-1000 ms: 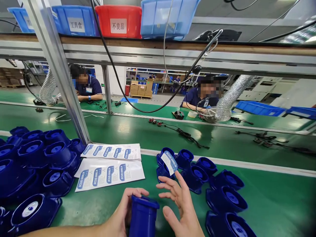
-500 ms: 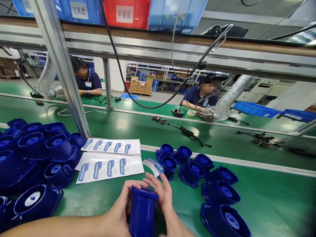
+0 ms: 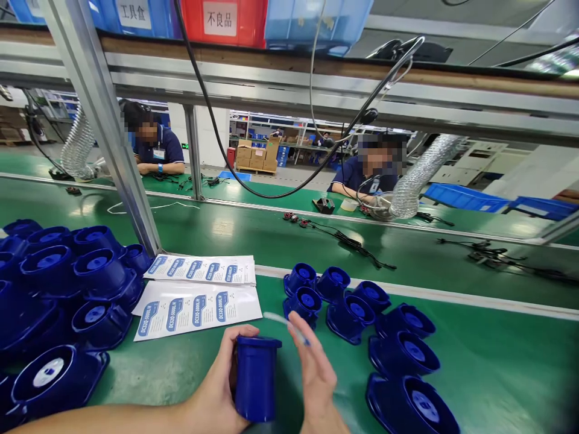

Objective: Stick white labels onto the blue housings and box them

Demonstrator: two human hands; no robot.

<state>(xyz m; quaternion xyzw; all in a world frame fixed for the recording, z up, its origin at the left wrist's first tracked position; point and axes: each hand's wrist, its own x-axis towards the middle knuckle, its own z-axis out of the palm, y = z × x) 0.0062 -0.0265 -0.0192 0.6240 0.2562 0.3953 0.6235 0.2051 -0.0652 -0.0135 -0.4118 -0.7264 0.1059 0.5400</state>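
My left hand [image 3: 216, 377] grips a blue plastic pump housing [image 3: 256, 380] from its left side, its flanged rim up, above the green bench. To the right of the housing, apart from it, is my right hand [image 3: 316, 377]. At its fingertips a curved, thin label [image 3: 278, 319] is held nearly edge-on, its print not readable now. Beyond my left hand lie two label sheets [image 3: 246, 301], white with blue print, one partly behind the other.
Many blue housings [image 3: 97, 271] crowd the left side; several more blue housings [image 3: 357, 310] stand in rows on the right. A metal post [image 3: 104, 120] rises at left. Black cables [image 3: 353, 241] lie on the far bench strip, where two people work opposite. Bins [image 3: 221, 24] sit overhead.
My right hand has moved right, away from the housing, and the label has turned from showing its printed face to nearly edge-on. My left hand still holds the housing, now slightly further left.
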